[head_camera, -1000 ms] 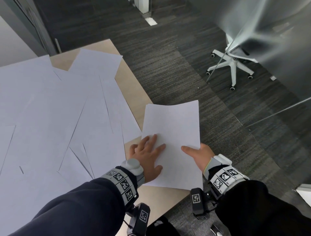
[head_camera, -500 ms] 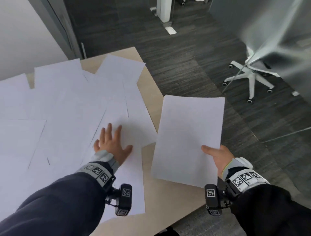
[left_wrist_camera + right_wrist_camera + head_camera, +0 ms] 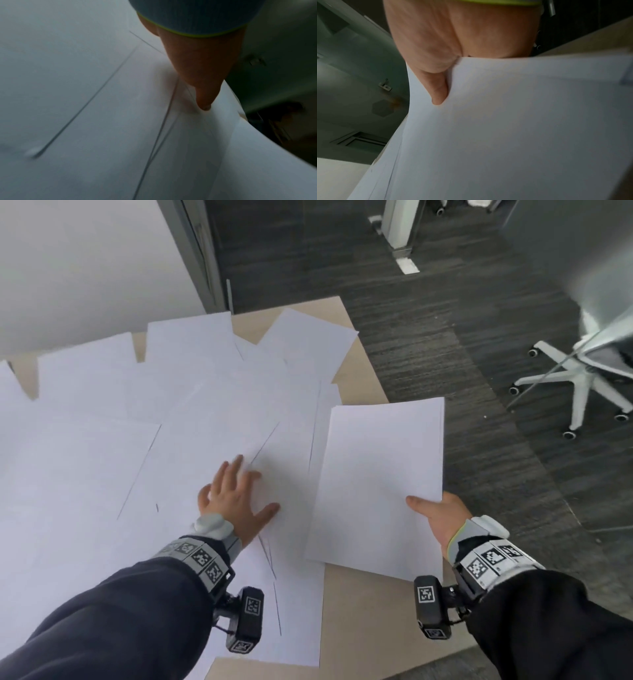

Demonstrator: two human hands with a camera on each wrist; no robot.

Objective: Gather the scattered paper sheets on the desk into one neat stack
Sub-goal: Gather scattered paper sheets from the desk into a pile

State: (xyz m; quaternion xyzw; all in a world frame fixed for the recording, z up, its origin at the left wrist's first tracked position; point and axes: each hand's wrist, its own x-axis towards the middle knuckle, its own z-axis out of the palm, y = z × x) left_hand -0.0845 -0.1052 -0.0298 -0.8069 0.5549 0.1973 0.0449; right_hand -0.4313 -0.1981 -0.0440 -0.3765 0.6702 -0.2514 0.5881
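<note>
Two hands share the work. The right hand (image 3: 442, 517) at the lower right of the head view pinches the gathered stack (image 3: 380, 484) by its near right edge, thumb on top, the other fingers hidden beneath; the stack hangs partly past the right edge of the surface (image 3: 363, 371). The left hand (image 3: 236, 498), at centre frame, lies flat with fingers spread wide on the scattered sheets (image 3: 137, 440), which overlap across the left and middle of the frame. The step in hand looks like picking out the next loose sheet. The next move likely calls for sliding the top sheet under the left palm rightward toward the stack without dragging its neighbours, then slipping it under the right thumb, edges matched.
</note>
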